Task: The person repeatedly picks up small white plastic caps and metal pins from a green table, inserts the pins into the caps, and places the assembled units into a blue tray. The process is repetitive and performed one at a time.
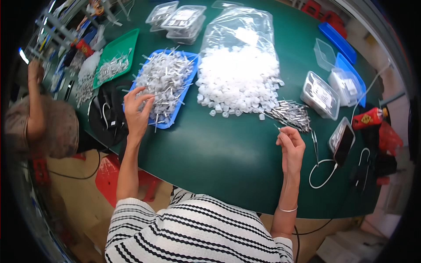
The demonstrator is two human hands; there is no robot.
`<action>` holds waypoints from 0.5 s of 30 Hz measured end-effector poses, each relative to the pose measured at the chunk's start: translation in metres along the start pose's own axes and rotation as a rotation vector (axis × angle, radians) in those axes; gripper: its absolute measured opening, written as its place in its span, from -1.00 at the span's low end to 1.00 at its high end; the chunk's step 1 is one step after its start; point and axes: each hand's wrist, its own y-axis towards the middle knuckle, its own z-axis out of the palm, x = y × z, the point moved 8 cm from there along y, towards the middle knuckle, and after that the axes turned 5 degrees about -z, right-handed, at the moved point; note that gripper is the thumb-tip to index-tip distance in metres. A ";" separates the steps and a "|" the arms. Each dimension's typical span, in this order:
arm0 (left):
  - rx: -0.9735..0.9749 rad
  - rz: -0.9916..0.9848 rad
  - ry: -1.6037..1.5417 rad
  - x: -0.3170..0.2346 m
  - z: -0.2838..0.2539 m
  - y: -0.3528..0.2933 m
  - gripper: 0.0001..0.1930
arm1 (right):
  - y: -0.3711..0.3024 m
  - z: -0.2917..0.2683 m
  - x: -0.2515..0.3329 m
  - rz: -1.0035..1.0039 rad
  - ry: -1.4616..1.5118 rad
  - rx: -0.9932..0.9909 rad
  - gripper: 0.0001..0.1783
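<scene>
My left hand (pixel 137 115) is beside the left edge of a blue tray (pixel 176 115), thumb and fingers apart, with nothing seen between them. Thin metal pieces fitted with whitish plastic caps (pixel 164 76) are heaped in that tray. A slim metal pin (pixel 276 126) is pinched between the thumb and forefinger of my right hand (pixel 291 148). Just beyond that hand lies a pile of loose metal pins (pixel 291 115). To its left, small white plastic caps (pixel 237 81) spill from a large clear bag (pixel 239 28).
Tweezers (pixel 315 148), a white cable (pixel 322 175) and a phone (pixel 344 145) lie at the right. Clear plastic boxes (pixel 321 97) stand behind them; more are stacked (pixel 184 19) at the back. A green tray (pixel 131 44) is at the far left, near another person (pixel 44 118).
</scene>
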 end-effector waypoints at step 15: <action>0.357 0.680 -0.250 -0.233 0.168 -0.037 -0.71 | 0.003 -0.018 -0.017 0.078 0.520 -0.093 -0.82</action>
